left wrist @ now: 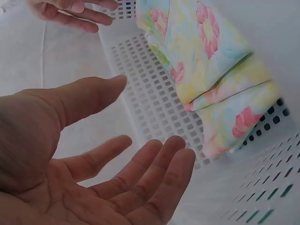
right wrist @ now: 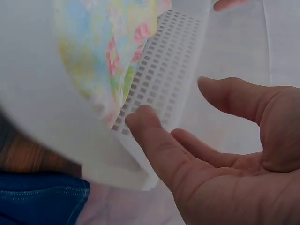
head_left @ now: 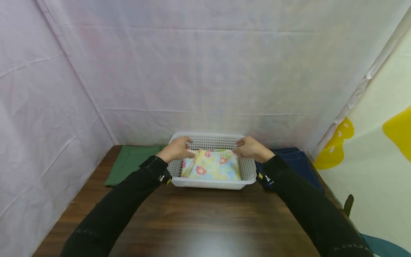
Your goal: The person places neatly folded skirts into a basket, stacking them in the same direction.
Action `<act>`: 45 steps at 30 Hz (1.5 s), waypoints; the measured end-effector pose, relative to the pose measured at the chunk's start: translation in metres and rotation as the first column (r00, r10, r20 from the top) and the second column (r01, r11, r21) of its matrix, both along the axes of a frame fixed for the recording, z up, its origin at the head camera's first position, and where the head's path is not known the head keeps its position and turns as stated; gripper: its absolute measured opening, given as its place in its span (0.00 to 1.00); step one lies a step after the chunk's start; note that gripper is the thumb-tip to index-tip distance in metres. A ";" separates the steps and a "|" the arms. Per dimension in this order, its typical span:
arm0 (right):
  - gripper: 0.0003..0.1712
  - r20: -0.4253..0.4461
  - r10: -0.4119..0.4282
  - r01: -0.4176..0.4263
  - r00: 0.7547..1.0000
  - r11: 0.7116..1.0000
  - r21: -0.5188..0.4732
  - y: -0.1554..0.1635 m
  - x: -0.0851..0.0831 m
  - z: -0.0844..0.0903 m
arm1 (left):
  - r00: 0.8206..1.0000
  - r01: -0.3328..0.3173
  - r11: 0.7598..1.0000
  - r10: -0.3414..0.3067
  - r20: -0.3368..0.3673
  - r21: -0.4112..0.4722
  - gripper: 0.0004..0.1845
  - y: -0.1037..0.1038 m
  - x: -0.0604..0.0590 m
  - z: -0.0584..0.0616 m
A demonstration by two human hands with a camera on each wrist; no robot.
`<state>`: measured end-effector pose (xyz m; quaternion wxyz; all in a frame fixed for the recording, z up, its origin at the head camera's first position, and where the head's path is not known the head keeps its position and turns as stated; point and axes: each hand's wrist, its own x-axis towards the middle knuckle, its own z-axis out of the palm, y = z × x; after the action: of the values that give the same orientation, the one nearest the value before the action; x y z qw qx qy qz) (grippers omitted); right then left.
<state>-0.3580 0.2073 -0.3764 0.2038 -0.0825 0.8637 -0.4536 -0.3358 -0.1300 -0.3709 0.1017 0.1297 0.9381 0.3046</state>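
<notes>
A folded floral cloth [head_left: 212, 166] lies inside the white perforated basket [head_left: 212, 184] at the far edge of the wooden table [head_left: 205, 217]. Your left hand [head_left: 177, 149] and right hand [head_left: 252, 148] hover over its far corners, fingers relaxed and apart, holding nothing. Reach carelessly and you could snag the cloth's top fold and undo it, or nudge the light basket toward the green cloth [head_left: 128, 164] or the jeans [head_left: 295, 160] beside it.
</notes>
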 end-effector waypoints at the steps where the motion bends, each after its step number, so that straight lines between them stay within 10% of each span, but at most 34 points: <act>1: 0.38 -0.017 0.002 -0.003 1.000 1.000 -0.008 0.001 0.001 0.000 | 1.000 0.006 1.000 -0.006 -0.012 0.000 0.35 0.000 0.001 0.000; 17: 0.27 -0.428 -0.004 0.063 0.904 0.990 0.123 0.039 0.035 -0.021 | 0.937 0.043 0.999 -0.051 -0.345 -0.030 0.22 -0.004 0.046 -0.020; 32: 0.27 -0.528 -0.054 0.243 0.847 0.924 0.296 0.112 0.053 -0.065 | 0.806 0.076 0.996 -0.089 -0.586 -0.047 0.19 0.019 0.100 -0.042; 39: 0.30 -0.503 0.028 0.215 0.864 0.883 0.418 0.141 0.057 -0.084 | 0.730 0.138 0.985 -0.172 -0.661 -0.104 0.18 0.039 0.121 -0.047; 45: 0.31 -0.444 0.107 0.143 0.890 0.858 0.493 0.152 0.062 -0.097 | 0.715 0.248 0.964 -0.248 -0.654 -0.094 0.19 0.061 0.137 -0.052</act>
<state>-0.2962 0.3591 -0.4738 0.0054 -0.1211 0.9767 -0.1770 -0.1988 -0.0689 -0.4226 -0.1964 0.3532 0.8871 0.2229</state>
